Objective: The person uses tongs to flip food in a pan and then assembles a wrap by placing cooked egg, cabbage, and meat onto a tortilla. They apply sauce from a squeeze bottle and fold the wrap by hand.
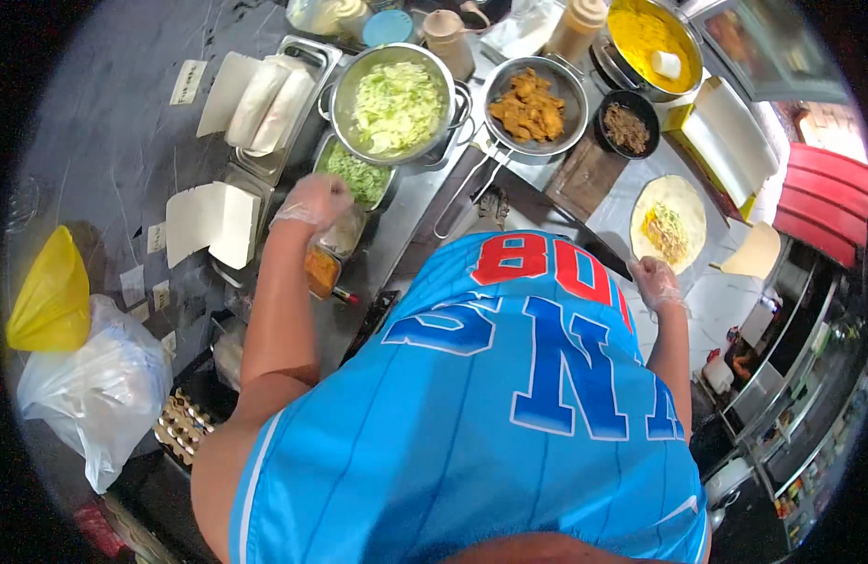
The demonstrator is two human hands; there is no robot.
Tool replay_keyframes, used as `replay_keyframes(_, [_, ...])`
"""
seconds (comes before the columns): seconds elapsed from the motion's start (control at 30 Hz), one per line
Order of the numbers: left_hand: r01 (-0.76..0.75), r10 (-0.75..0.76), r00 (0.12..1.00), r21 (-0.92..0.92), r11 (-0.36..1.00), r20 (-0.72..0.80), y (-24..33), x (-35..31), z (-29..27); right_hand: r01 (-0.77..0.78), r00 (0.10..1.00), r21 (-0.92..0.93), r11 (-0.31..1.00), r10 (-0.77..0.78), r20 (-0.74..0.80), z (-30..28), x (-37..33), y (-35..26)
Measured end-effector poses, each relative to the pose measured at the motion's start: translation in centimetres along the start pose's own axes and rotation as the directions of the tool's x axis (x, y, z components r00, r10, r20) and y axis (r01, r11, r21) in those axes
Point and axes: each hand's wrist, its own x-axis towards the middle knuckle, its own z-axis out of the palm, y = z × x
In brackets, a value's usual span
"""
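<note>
My left hand (321, 199), in a clear plastic glove, is closed above the metal containers on the left. Chopped green vegetables (357, 175) lie right beside its fingers; whatever it may hold is too small to make out. A round flatbread (683, 202) lies flat on the steel counter at the right, with shredded greens and an orange-yellow filling (667, 233) heaped on its middle. At the flatbread's near edge is my gloved right hand (657, 282), its fingers curled in; I cannot see whether they pinch the edge.
A colander of shredded cabbage (396, 108), a strainer of fried pieces (528, 103), a black bowl of shredded meat (627, 127) and a pot of yellow food (652, 42) stand along the back. A wooden board (589, 179) lies left of the flatbread. An open box (730, 141) stands behind it.
</note>
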Motion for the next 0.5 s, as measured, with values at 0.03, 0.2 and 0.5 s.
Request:
replay_keyframes(0.03, [0.011, -0.011, 1.000, -0.006, 1.000, 0.000, -1.2, 1.3, 1.2, -0.004, 1.000, 0.033, 0.999, 0.003, 0.025, 0.3, 0.0, 0.1])
replay_keyframes(0.2, [-0.186, 0.228, 0.874, 0.138, 0.973, -0.429, -1.0, 4.4, 5.6, 0.049, 0.998, 0.034, 0.998, -0.051, 0.049, 0.5, 0.7, -0.7])
replay_keyframes(0.5, [-0.407, 0.376, 0.715, 0.086, 0.909, -0.590, 1.5, 5.0, 0.9, 0.009, 1.000, 0.090, 0.996, -0.008, -0.015, -1.8, -1.0, -1.8])
